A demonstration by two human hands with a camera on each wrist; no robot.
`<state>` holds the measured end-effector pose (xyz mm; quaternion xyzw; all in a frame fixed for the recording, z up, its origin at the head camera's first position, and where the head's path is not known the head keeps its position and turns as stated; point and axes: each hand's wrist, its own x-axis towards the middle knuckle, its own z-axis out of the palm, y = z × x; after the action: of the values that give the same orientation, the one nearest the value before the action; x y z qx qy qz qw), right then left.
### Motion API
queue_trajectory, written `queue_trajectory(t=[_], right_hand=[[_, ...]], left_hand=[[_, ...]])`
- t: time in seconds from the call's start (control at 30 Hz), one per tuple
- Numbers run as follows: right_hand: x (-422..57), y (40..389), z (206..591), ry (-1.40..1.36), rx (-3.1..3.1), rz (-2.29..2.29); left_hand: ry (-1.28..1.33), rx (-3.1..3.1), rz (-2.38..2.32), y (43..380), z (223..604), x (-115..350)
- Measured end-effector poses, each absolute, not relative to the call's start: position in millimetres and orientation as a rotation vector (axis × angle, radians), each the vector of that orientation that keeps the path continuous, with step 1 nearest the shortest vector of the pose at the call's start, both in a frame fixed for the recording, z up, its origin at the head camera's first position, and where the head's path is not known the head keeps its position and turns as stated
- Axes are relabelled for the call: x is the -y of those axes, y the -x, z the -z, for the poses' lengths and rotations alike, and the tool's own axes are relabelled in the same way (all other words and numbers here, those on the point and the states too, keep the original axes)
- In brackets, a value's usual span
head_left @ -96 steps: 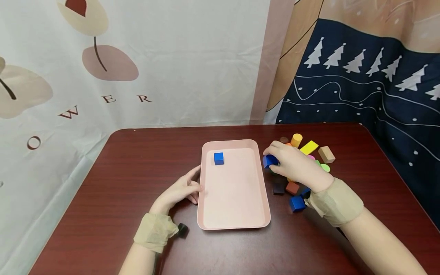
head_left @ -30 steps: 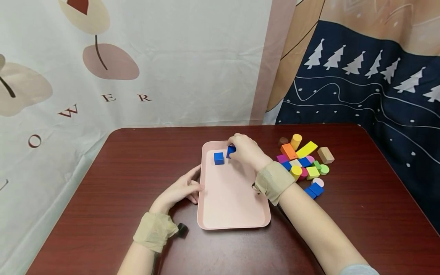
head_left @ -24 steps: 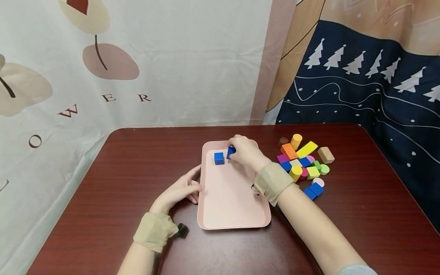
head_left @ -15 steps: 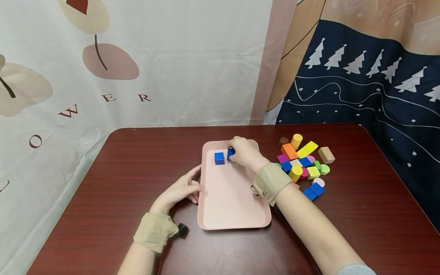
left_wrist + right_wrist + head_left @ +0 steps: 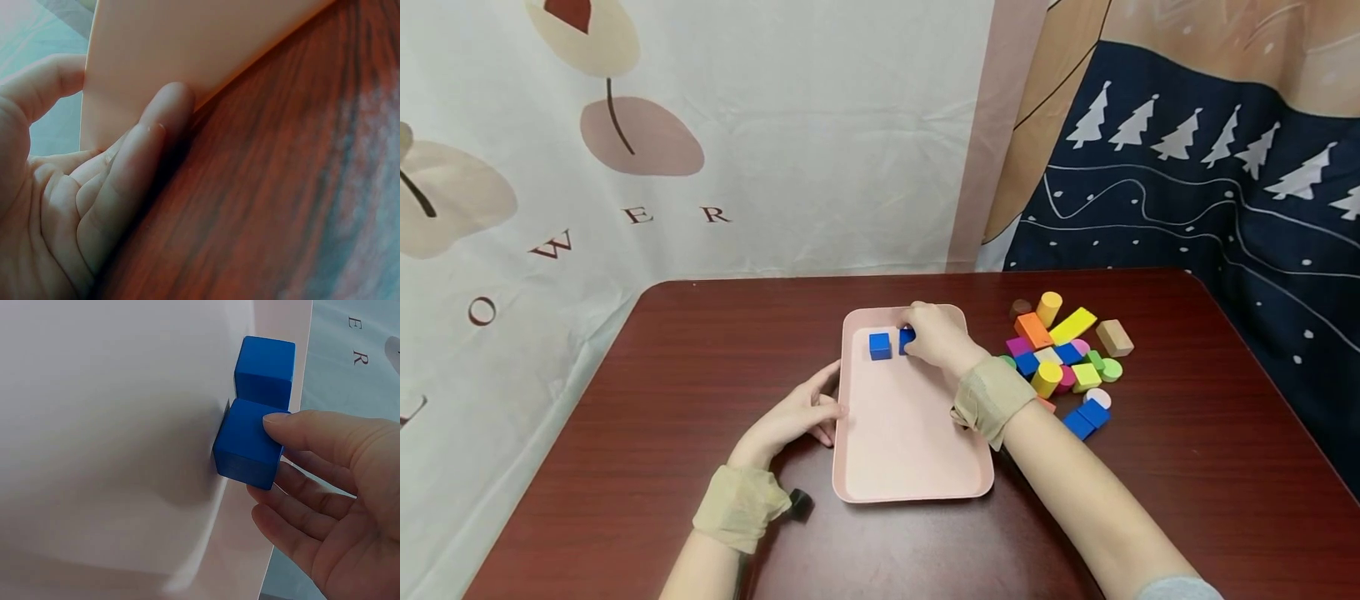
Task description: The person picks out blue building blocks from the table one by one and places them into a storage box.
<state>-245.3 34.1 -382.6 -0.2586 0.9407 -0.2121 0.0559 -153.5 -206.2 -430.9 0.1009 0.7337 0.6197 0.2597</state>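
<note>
My right hand (image 5: 936, 336) pinches a blue cube (image 5: 250, 440) between thumb and fingers over the far part of the pink tray (image 5: 910, 450). In the head view, the fingers partly cover this cube. A second blue cube (image 5: 880, 347) sits in the tray just left of it; the right wrist view shows this other cube (image 5: 265, 359) beyond the held one, overlapping it. At the tray's left side, my left hand (image 5: 786, 421) holds the wall, its thumb over the rim and its other fingers (image 5: 128, 169) against the outer face.
Right of the tray lies a pile of coloured blocks, among them an orange block (image 5: 1033, 331), a yellow cylinder (image 5: 1047, 379) and two blue cubes (image 5: 1087, 419). A plain wooden block (image 5: 1115, 337) lies at its right edge. Printed cloths hang behind the brown table (image 5: 737, 325).
My right hand has carried the blue cube left from the pile to the tray, then lowered slightly beside the other cube. My left hand has stayed at the tray's side.
</note>
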Motion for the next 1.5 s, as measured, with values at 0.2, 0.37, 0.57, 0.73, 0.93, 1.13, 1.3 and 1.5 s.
queue_trajectory(t=[0.2,0.37,0.57,0.73,0.93,1.13,1.3,1.5], right_hand=[[-33.5,244.4,382.8,0.77,-2.847,0.667],[-33.7,244.0,384.0,0.773,-2.858,0.656],[-33.7,244.3,385.5,0.774,-2.862,0.645],[-34.8,245.0,385.5,0.786,-2.865,0.641],[-36.1,244.1,381.7,0.757,-2.854,0.642],[-37.4,243.1,374.7,0.712,-2.898,0.545],[-40.6,240.9,368.0,0.654,-2.884,0.628],[-47.0,234.8,355.1,0.621,-2.843,0.778]], left_hand=[[-0.273,-1.99,-1.683,153.8,430.8,205.7],[-0.262,-1.995,-1.679,153.8,431.3,205.9],[-0.269,-1.986,-1.683,154.1,431.2,206.4],[-0.274,-1.983,-1.684,154.3,430.9,206.2],[-0.277,-1.99,-1.68,154.6,432.0,206.2],[-0.278,-1.992,-1.678,154.7,432.4,205.9],[-0.277,-1.991,-1.678,154.6,432.8,205.8],[-0.27,-1.994,-1.683,154.1,432.5,206.3]])
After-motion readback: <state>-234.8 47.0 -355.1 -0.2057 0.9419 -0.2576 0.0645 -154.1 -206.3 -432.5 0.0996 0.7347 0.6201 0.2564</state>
